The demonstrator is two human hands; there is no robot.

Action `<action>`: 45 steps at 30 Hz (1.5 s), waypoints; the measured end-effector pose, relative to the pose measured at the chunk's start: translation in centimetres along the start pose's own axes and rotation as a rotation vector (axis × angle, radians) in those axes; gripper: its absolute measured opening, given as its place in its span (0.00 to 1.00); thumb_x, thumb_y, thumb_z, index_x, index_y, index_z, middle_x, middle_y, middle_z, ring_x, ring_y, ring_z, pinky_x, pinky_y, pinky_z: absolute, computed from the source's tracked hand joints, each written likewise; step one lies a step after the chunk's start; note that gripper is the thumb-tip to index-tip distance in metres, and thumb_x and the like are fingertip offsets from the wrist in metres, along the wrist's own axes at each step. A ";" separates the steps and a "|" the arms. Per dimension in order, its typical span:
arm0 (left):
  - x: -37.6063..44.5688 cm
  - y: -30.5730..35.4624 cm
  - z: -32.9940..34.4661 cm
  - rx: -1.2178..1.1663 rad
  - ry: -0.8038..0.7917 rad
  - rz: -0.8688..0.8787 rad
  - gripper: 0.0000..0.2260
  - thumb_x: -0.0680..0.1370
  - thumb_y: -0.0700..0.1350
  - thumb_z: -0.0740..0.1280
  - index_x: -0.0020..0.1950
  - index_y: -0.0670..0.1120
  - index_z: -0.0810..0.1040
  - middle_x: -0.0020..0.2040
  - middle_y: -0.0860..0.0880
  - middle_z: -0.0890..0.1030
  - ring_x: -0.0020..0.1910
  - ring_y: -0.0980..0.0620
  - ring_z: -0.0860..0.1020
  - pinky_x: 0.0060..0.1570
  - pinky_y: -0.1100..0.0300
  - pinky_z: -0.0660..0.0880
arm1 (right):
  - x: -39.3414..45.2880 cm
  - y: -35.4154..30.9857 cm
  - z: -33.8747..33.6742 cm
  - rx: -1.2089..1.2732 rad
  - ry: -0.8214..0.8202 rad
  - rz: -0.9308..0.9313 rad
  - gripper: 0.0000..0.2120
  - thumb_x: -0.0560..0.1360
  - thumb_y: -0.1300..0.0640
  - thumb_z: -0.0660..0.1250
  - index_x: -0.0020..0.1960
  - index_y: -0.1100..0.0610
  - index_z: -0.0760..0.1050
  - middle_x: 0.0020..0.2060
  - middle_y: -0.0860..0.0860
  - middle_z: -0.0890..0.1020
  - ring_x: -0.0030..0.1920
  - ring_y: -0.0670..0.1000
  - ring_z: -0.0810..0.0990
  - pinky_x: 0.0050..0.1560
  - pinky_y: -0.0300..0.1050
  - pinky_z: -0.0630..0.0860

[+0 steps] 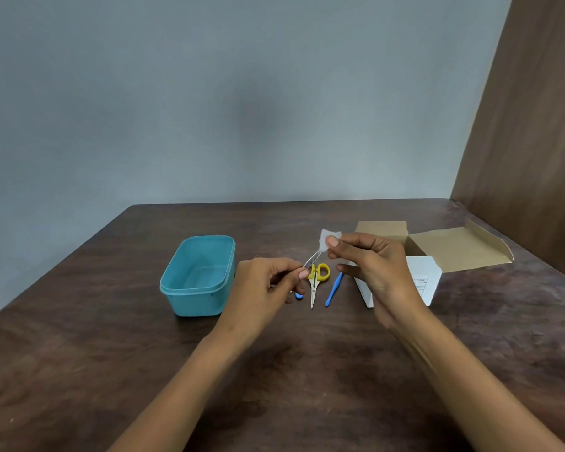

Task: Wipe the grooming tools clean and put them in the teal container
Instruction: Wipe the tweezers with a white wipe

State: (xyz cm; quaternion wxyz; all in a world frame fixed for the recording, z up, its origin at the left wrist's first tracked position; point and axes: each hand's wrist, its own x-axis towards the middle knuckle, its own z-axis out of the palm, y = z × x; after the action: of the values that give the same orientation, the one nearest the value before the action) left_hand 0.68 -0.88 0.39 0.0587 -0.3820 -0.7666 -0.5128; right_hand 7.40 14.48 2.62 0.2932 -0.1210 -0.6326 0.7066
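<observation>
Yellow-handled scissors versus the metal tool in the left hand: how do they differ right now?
The yellow-handled scissors lie flat on the table, untouched; the metal tool is held up, pinched by the left hand. The white pad in the right hand meets the tool's tip, not the scissors. Neither is in the teal container.

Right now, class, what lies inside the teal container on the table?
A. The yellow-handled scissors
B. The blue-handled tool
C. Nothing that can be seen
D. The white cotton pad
C: the teal container shows only its bare floor, while the scissors and blue tool lie on the table and the right hand pinches the cotton pad.
</observation>
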 end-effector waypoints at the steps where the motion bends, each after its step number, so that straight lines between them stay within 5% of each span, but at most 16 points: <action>1: 0.0 -0.1 -0.1 0.036 0.010 0.016 0.05 0.76 0.44 0.69 0.44 0.50 0.84 0.33 0.54 0.84 0.34 0.55 0.82 0.36 0.60 0.81 | 0.0 -0.1 0.0 0.008 0.021 -0.005 0.01 0.69 0.61 0.74 0.38 0.58 0.83 0.34 0.51 0.84 0.35 0.45 0.82 0.32 0.35 0.77; 5: 0.2 -0.2 -0.6 0.117 0.061 0.052 0.08 0.76 0.45 0.68 0.40 0.50 0.84 0.32 0.53 0.84 0.32 0.53 0.82 0.35 0.56 0.79 | 0.4 -0.6 -0.7 0.048 0.125 -0.051 0.05 0.69 0.61 0.73 0.36 0.54 0.82 0.33 0.50 0.83 0.34 0.43 0.82 0.31 0.35 0.78; 11: 0.1 0.4 -0.5 -0.262 0.012 -0.090 0.10 0.78 0.39 0.65 0.43 0.50 0.83 0.32 0.50 0.84 0.37 0.53 0.84 0.34 0.64 0.80 | -0.1 -0.2 0.0 -0.049 -0.006 -0.076 0.01 0.69 0.60 0.73 0.40 0.55 0.82 0.33 0.48 0.84 0.37 0.44 0.83 0.31 0.36 0.78; 21: 0.2 0.5 -0.5 -0.294 -0.146 -0.134 0.08 0.79 0.40 0.64 0.43 0.44 0.83 0.29 0.52 0.80 0.39 0.49 0.85 0.34 0.63 0.79 | -0.2 -0.2 0.0 -0.028 -0.087 -0.046 0.01 0.71 0.59 0.72 0.41 0.56 0.83 0.32 0.47 0.84 0.36 0.42 0.82 0.33 0.37 0.79; 40: 0.1 1.3 -2.8 -0.462 -0.341 -0.259 0.11 0.79 0.44 0.64 0.48 0.39 0.83 0.38 0.43 0.85 0.44 0.45 0.85 0.36 0.62 0.80 | -0.4 -0.3 -0.1 0.395 -0.015 0.230 0.02 0.72 0.61 0.69 0.42 0.57 0.81 0.33 0.47 0.83 0.36 0.43 0.82 0.33 0.35 0.77; 45: 0.3 1.3 -3.1 -0.458 -0.313 -0.279 0.09 0.78 0.44 0.65 0.50 0.41 0.83 0.41 0.41 0.86 0.44 0.47 0.85 0.35 0.63 0.80 | -0.1 0.5 0.3 0.161 0.122 0.002 0.04 0.73 0.61 0.70 0.40 0.57 0.82 0.29 0.46 0.82 0.34 0.44 0.80 0.32 0.38 0.79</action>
State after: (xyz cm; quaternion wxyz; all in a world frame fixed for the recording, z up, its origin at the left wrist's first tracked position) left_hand 0.37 -3.07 2.94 -0.2187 -0.3509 -0.6759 -0.6101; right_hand 7.22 14.14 2.18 0.3390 -0.1406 -0.5546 0.7468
